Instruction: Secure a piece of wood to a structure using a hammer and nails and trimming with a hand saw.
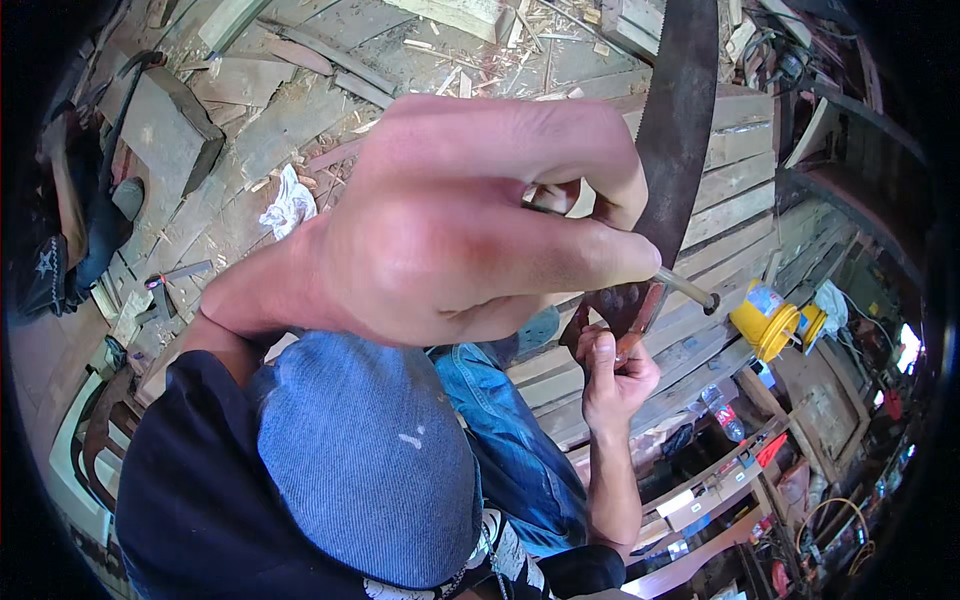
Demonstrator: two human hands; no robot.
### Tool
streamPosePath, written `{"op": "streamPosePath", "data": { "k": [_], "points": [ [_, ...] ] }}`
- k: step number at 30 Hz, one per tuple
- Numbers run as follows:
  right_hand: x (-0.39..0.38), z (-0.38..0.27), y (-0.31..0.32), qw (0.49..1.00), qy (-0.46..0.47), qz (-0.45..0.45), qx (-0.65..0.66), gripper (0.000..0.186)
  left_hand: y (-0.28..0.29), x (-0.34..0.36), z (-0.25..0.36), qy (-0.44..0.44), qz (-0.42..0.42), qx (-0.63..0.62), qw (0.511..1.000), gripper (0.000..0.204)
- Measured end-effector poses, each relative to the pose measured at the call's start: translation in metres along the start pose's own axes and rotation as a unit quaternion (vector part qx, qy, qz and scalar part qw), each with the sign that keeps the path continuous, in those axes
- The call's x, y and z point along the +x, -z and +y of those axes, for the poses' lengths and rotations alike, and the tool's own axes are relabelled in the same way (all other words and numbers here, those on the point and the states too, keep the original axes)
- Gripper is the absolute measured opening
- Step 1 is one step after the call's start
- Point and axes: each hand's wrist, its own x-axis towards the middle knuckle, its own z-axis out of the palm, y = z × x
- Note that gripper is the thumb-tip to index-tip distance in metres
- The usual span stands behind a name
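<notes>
My left hand (480, 220) is raised very close to the camera, with its fingers pinched around a thin pale stick (688, 290) with a dark, rounded tip. The stick points right and down; its exact kind I cannot tell. Lower and to the right, my right hand (618, 385) is closed on the reddish-brown handle of a hand saw (682, 130). The saw's long dark blade reaches up to the top edge, its teeth facing left. Part of the blade and handle is hidden behind my left hand.
Wooden planks (735, 190) lie right of the saw. Yellow buckets (768, 320) and a plastic bottle (728, 422) stand farther right. Wood offcuts, shavings and a white cloth (288, 203) litter the floor. Another person's arm (68, 195) shows at far left. A blue cap (365, 455) covers the lower middle.
</notes>
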Motion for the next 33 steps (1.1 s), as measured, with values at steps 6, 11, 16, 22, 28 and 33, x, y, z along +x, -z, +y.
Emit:
{"op": "streamPosePath", "data": {
  "k": [6, 11, 16, 22, 28, 33],
  "points": [
    [0.002, -0.003, -0.004, 0.999, 0.012, -0.025, -0.025, 0.035, 0.000, 0.001, 0.006, 0.033, 0.012, -0.018, 0.999, 0.034],
    [0.003, 0.005, -0.002, 1.000, -0.003, -0.004, -0.010, 0.021, 0.000, 0.000, 0.004, 0.061, 0.010, -0.041, 0.997, 0.033],
    [0.002, 0.004, -0.006, 1.000, -0.015, -0.009, 0.003, 0.021, 0.000, 0.002, 0.011, 0.089, -0.001, -0.041, 0.995, 0.032],
    [0.006, 0.004, -0.012, 0.999, 0.016, -0.035, -0.024, 0.031, -0.004, 0.003, 0.001, 0.067, 0.018, -0.050, 0.996, 0.028],
    [0.005, 0.005, -0.013, 0.999, -0.017, -0.018, 0.022, 0.022, -0.001, 0.003, 0.005, 0.095, 0.010, -0.036, 0.995, 0.027],
    [0.006, 0.002, -0.017, 0.999, -0.035, -0.015, 0.016, 0.022, -0.002, 0.005, 0.004, 0.101, 0.017, -0.032, 0.994, 0.025]
  ]
}}
